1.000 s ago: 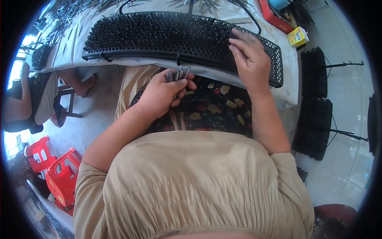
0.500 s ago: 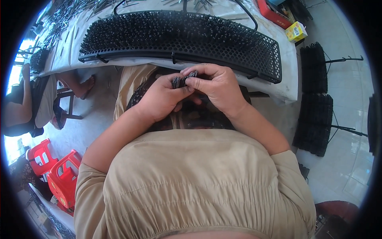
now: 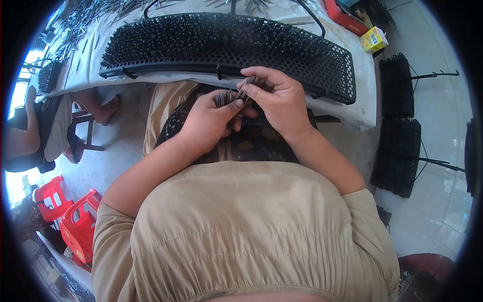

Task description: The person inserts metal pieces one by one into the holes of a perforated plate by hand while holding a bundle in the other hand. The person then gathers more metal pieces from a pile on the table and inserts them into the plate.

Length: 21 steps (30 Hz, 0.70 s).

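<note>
Just above the middle of the frame, the left hand [image 3: 206, 121] has its grip closed around a bundle of thin dark rods [image 3: 223, 98], while the thumb and fingers of the right hand [image 3: 284, 100] are pinched together on a few rods at the bundle's right side. To part these neatly, it would seem best to keep the left thumb firm on the bundle and pinch only the near ends, lifting along their length so the others do not fan out. The bundled rods stand roughly upright in the frame, ends toward the upper edge; those at the right fingertips lean to the upper right. Beyond, the black holed tray [image 3: 338, 70] stretches lengthwise across the table [image 3: 363, 103], its right end lower in the frame.
</note>
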Tool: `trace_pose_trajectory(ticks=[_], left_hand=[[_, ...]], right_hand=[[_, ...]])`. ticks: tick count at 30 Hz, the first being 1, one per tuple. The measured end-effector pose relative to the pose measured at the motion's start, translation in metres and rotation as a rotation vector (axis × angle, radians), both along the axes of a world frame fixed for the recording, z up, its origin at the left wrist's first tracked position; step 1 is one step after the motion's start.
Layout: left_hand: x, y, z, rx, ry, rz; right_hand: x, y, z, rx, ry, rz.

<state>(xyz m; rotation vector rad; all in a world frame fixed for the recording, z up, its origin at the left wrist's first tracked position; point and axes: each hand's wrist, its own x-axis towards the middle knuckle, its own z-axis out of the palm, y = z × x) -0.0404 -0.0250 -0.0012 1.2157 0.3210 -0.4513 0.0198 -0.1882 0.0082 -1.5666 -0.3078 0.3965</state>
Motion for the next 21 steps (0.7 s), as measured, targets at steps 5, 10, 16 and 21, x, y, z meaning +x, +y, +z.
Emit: trace_pose_trajectory(ticks=[5, 10, 16, 21], left_hand=[[0.001, 0.002, 0.004, 0.031, 0.029, 0.025], [0.004, 0.0, 0.007, 0.052, 0.091, -0.013], [0.004, 0.001, 0.004, 0.073, 0.098, -0.004], [0.003, 0.002, 0.004, 0.061, 0.096, 0.012]], right_hand=[[0.032, -0.014, 0.009, 0.176, -0.284, -0.316], [0.07, -0.043, 0.001, -0.258, -0.862, -0.455], [0.072, -0.045, -0.004, -0.344, -0.947, -0.43], [0.071, -0.045, -0.004, -0.403, -1.014, -0.426]])
